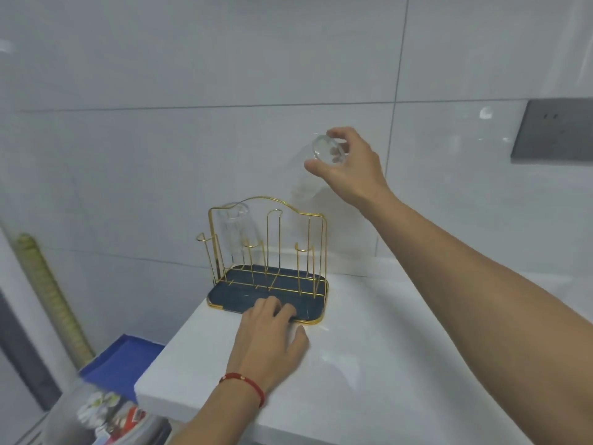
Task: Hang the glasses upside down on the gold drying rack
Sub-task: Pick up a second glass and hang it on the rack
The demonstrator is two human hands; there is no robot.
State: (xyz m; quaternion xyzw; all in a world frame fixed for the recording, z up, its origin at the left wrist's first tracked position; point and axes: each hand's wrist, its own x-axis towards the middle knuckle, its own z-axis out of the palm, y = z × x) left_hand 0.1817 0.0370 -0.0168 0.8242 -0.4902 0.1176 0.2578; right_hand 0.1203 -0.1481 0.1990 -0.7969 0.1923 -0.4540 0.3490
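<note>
head view — right hand [349,165] grips glass [321,162]

Gold wire rack [269,252] on counter, one clear glass [236,226] inverted on peg, another glass [316,168] tilted above.

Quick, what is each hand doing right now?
Left hand: open, fingers pressing on the rack's tray.
Right hand: closed around an upturned glass.

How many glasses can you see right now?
2. One glass hangs upside down on a rear left prong of the gold rack. The other glass is held, tilted, in the right hand above the rack's right side. None seems hidden.
</note>
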